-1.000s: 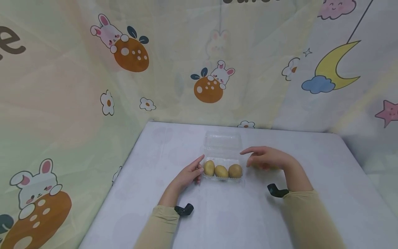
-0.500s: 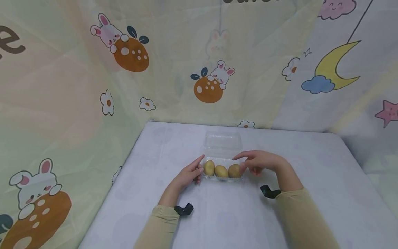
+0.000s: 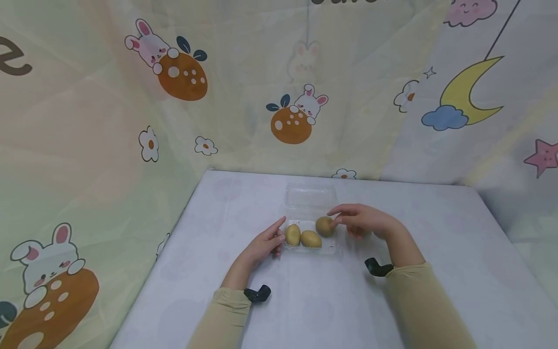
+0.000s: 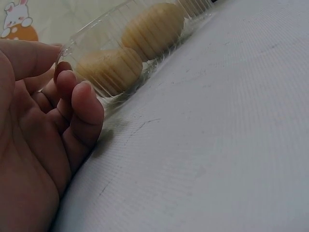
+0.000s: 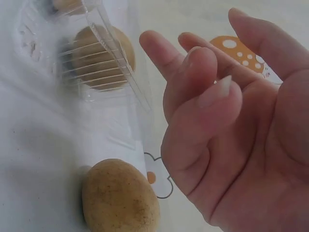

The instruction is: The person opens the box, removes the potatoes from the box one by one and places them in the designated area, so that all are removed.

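A clear plastic clamshell box (image 3: 329,247) lies with its lid (image 3: 310,197) folded back. Inside are a left potato (image 3: 293,234), a middle potato (image 3: 311,239) and a browner potato (image 3: 324,226) farther back on the right. My left hand (image 3: 263,245) pinches the box's left rim between thumb and fingers, plainer in the left wrist view. My right hand (image 3: 365,220) is over the box's right edge, fingertips close to the browner potato. In the right wrist view its fingers are loosely bent around nothing. Another potato (image 5: 120,198) sits outside the box, mostly hidden by that hand in the head view.
The box stands on a table with a white cloth (image 3: 305,305), toward the far side. A printed fabric backdrop (image 3: 244,87) rises behind the table and along its left.
The right hand moved left to the box, and the browner potato shifted from the front right compartment backward and slightly left. The middle potato turned slightly. The left hand stayed at the rim.
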`<state>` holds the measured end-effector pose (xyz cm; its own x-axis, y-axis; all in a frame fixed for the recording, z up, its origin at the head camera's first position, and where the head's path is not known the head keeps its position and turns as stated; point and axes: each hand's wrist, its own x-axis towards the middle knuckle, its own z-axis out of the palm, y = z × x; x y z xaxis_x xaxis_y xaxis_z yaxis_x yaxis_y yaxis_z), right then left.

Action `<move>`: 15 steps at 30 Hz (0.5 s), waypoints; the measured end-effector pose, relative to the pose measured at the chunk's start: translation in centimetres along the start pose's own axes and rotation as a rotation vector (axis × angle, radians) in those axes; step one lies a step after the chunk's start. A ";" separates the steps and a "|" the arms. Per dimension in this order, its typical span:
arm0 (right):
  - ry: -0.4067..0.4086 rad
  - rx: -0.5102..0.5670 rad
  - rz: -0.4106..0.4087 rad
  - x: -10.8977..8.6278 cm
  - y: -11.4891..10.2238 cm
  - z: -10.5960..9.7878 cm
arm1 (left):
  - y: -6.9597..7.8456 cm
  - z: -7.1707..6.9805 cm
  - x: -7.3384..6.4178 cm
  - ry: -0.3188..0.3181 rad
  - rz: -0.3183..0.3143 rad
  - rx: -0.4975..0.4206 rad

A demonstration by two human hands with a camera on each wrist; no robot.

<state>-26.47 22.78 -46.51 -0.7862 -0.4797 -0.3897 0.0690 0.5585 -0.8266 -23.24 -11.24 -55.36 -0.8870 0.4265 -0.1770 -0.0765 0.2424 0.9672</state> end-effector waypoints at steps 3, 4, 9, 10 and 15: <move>-0.006 -0.023 0.006 0.1 0.0 0.1 | 0.0 0.0 0.0 0.001 0.002 -0.001; -0.007 -0.029 0.009 0.1 0.0 0.1 | -0.1 0.0 0.0 0.002 0.002 -0.001; -0.022 -0.039 0.019 0.3 0.0 0.2 | -0.2 0.0 0.1 0.005 0.001 -0.006; -0.026 -0.038 0.020 0.3 0.0 0.2 | -0.2 0.0 0.2 0.004 0.004 -0.008; -0.042 -0.034 0.026 0.6 0.2 0.2 | -0.2 -0.1 0.2 -0.006 0.005 -0.011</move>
<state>-26.77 22.43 -46.99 -0.7578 -0.4922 -0.4284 0.0675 0.5939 -0.8017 -23.42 -11.32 -55.58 -0.8845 0.4334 -0.1730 -0.0765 0.2309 0.9700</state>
